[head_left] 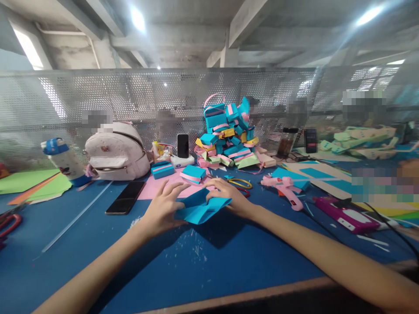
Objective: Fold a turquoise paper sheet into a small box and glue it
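Holds a folded blue paper piece just below the centre of the frame, stiff and matte, with flat panels, sharp creases and a pointed corner toward the right. Pinches its left edge in the left hand, with fingers bent and spread above. Grips the far right side in the right hand, with fingers curled over into the fold; cannot tell how deep. Just beyond, on a smooth pink sheet, two small blue boxes with crisp edges and pink bands; to their right, scissors with a rounded yellow handle. At upper centre, a tall jumbled heap of blue, pink, yellow and pale green paper shapes, angular and boxy, before a grey metal screen pierced with small holes. Toward the right of the frame, a pink plastic glue gun, then a magenta device with a white panel. Toward the left, a flat dark phone, a pale rounded backpack and a cylindrical bottle with a blue cap. Underneath, a dark blue surface, strewn with fine whitish scraps near lower centre.
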Available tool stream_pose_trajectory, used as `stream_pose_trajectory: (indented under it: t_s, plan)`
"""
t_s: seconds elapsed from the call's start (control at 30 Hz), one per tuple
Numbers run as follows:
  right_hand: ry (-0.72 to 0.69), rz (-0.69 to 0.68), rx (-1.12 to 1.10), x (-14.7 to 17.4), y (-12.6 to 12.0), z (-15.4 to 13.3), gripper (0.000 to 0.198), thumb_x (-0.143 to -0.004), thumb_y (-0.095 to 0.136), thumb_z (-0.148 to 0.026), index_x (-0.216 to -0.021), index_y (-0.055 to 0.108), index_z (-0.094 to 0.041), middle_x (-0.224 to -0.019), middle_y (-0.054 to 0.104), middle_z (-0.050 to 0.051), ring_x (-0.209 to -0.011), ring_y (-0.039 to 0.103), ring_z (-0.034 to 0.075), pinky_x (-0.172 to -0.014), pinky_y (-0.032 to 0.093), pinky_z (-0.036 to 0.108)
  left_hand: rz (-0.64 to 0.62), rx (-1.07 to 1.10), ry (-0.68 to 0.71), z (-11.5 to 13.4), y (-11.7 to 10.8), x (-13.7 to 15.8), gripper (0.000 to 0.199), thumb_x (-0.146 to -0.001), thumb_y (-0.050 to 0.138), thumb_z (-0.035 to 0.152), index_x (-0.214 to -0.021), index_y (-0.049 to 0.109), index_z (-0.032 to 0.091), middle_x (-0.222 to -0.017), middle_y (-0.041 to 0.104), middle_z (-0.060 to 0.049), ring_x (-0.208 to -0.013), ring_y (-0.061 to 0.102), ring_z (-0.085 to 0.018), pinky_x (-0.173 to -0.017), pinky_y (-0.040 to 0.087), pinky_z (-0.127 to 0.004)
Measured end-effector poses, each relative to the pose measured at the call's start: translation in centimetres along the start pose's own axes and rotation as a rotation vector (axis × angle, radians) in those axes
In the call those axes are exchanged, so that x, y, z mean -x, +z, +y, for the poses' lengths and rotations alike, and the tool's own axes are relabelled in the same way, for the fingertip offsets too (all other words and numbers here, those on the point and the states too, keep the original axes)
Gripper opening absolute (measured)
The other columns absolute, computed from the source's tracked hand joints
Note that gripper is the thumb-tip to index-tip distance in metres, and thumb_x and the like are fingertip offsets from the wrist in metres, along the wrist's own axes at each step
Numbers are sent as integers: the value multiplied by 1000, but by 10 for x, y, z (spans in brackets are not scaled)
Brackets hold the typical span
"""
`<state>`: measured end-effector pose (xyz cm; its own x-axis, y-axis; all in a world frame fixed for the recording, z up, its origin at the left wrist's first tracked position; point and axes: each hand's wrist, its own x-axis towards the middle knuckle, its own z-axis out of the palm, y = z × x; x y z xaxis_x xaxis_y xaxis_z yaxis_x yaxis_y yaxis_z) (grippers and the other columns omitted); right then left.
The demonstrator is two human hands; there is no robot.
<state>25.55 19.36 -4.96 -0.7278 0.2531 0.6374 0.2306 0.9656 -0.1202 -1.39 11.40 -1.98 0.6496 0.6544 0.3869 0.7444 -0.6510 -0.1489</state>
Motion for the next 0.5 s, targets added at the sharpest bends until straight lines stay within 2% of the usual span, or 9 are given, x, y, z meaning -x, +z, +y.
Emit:
stream_pose_trajectory:
  t_s: [0.17, 0.33, 0.5]
  plan:
    - [-11, -13, 40, 0, 0, 2, 21, -97, 47, -21, -97, 67, -23, -124, 58, 11, -119, 49, 25, -100, 44, 43, -7, 12, -6, 3, -3, -1, 17, -74, 78, 35, -80, 71, 20, -149, 47, -12, -135, 41, -37, -113, 22, -64]
    - [-50, -48, 94, -1, -1, 0, 22, -95, 47, -15, -99, 67, -22, -127, 57, 13, -121, 48, 27, -101, 43, 45, -56, 33, -27, 3, -1, -2, 15, -69, 83, 29, -72, 71, 20, -147, 50, -9, -133, 43, -37, -113, 18, -67]
    - [-35, -71, 70, -2, -1, -4, 21, -94, 50, -14, -102, 67, -23, -128, 58, 12, -121, 48, 27, -102, 42, 45, -38, 94, -3, 1, 2, -1, 12, -68, 83, 27, -72, 72, 23, -147, 49, -7, -133, 43, -37, -114, 14, -69]
